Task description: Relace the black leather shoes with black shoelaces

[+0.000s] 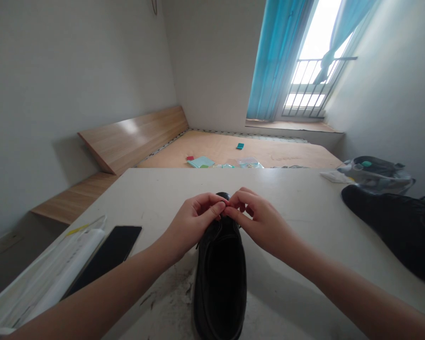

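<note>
A black lace-up shoe rests on the white table in front of me, its toe pointing away and its opening towards me. My left hand is closed in a pinch over the front of the lacing. From the other side, my right hand pinches at the same spot, and the fingertips of both meet. Between them is the dark shoelace, mostly hidden by my fingers. Short dark bits of lace show at the shoe's sides. Part of the toe appears just beyond my fingers.
On the right lies a second black shoe, near a clear plastic bag and a small white packet. To the left are a dark phone and a white plastic package. Beyond the table stands a bed with small items.
</note>
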`<action>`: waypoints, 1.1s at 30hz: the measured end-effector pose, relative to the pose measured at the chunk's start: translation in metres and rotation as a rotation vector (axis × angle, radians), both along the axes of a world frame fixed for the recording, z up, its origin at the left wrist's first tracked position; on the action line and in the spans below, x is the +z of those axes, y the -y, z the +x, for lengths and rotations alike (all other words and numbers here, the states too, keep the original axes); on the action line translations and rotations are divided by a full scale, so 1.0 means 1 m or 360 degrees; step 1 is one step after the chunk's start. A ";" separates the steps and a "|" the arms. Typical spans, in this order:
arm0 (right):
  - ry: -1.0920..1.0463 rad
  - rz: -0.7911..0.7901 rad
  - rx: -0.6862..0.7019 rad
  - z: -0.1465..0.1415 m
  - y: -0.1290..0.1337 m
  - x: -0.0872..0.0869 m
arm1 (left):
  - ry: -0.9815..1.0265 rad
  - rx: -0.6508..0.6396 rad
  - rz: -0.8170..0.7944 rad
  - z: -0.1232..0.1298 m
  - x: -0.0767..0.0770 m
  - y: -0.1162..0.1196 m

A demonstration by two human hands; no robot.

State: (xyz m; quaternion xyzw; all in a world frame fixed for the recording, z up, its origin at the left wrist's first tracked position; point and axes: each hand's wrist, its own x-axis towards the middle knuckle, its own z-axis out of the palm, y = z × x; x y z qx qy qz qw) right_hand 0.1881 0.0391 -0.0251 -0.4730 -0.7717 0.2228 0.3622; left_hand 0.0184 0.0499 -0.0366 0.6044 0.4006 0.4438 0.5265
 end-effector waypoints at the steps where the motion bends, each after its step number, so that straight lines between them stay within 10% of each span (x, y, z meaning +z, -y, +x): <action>1: 0.0039 0.0069 0.0014 0.000 0.000 0.000 | -0.0001 0.0008 -0.0005 0.000 0.000 0.000; 10: 0.1053 0.1207 0.0086 0.006 0.005 0.003 | -0.0014 0.0012 -0.0096 0.001 0.005 0.002; 18: 0.1298 0.1477 0.0366 0.016 0.008 0.018 | -0.0014 -0.0100 -0.0259 -0.004 -0.001 -0.002; 22: 0.1310 0.1292 0.0395 0.017 0.007 0.019 | -0.0059 -0.0133 -0.0239 -0.006 -0.001 -0.004; 33: 0.0134 -0.0261 0.0232 0.016 -0.010 0.005 | -0.0471 -0.0130 0.0529 -0.009 0.006 -0.005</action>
